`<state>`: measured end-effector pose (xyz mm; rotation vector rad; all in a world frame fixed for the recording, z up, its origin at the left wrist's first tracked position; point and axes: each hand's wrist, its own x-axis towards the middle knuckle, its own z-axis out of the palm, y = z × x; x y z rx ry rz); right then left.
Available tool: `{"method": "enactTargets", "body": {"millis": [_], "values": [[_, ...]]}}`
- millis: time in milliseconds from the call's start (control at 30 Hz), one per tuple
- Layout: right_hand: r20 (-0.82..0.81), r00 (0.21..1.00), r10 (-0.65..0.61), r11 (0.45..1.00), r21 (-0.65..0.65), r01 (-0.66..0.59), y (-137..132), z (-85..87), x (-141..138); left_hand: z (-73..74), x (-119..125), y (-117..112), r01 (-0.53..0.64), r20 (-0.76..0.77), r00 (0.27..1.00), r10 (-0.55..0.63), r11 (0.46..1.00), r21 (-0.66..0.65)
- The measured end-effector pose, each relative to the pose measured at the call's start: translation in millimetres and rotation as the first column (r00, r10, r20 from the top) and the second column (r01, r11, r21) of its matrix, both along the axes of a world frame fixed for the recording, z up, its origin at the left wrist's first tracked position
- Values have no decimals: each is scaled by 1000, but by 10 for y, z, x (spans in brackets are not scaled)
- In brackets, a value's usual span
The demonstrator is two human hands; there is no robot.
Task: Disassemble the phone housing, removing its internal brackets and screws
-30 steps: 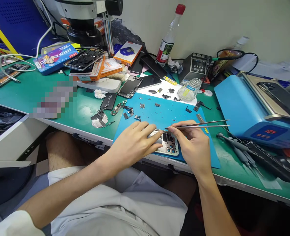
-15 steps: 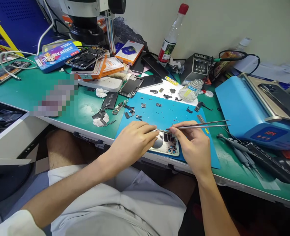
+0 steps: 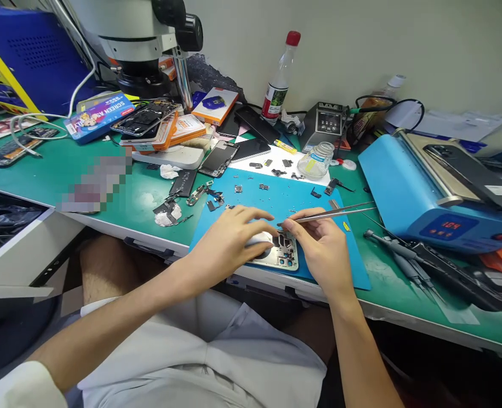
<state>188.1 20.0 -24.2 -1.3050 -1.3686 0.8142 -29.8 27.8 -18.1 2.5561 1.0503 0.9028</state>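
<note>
A phone's back housing [image 3: 278,262] lies near the front edge of the blue mat [image 3: 353,269], camera openings toward its right end. My left hand [image 3: 233,241] reaches over the housing's left part, fingers apart and slightly curved; whether they touch it I cannot tell. In my right hand [image 3: 325,249] is a pair of tweezers [image 3: 340,212], pinched between thumb and fingers. Their tips meet the housing's far edge, and the long ends point right. Anything between the tips is too small to make out.
Small phone parts [image 3: 263,187] are scattered over the mat. Beyond stand a glass jar [image 3: 316,161], a bottle [image 3: 276,93] and a microscope [image 3: 140,51]. At right are a blue heating machine [image 3: 438,192] and screwdriver-like tools [image 3: 399,260]. An open drawer [image 3: 16,249] juts out at left.
My left fingers have spread apart and lifted a little over the housing. My right hand keeps the tweezers at the housing's far edge. The whole view has shifted slightly.
</note>
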Motion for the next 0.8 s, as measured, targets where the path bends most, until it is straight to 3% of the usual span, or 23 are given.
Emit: {"method": "enactTargets", "body": {"millis": [133, 333, 567, 800], "values": [[-41, 999, -8, 1000, 11, 8, -27, 18, -11, 73, 37, 51, -41, 226, 972, 63, 994, -102], [-166, 986, 8, 998, 70, 4, -92, 96, -41, 50, 44, 60, -74, 406, 905, 126, 987, -140], [-371, 920, 123, 988, -42, -149, -24, 97, -139, -50, 24, 15, -113, 462, 879, 115, 993, -32], [-425, 897, 120, 979, -101, -179, -28, 9, -181, -78, 43, 20, -151, 464, 876, 128, 988, 13]]}}
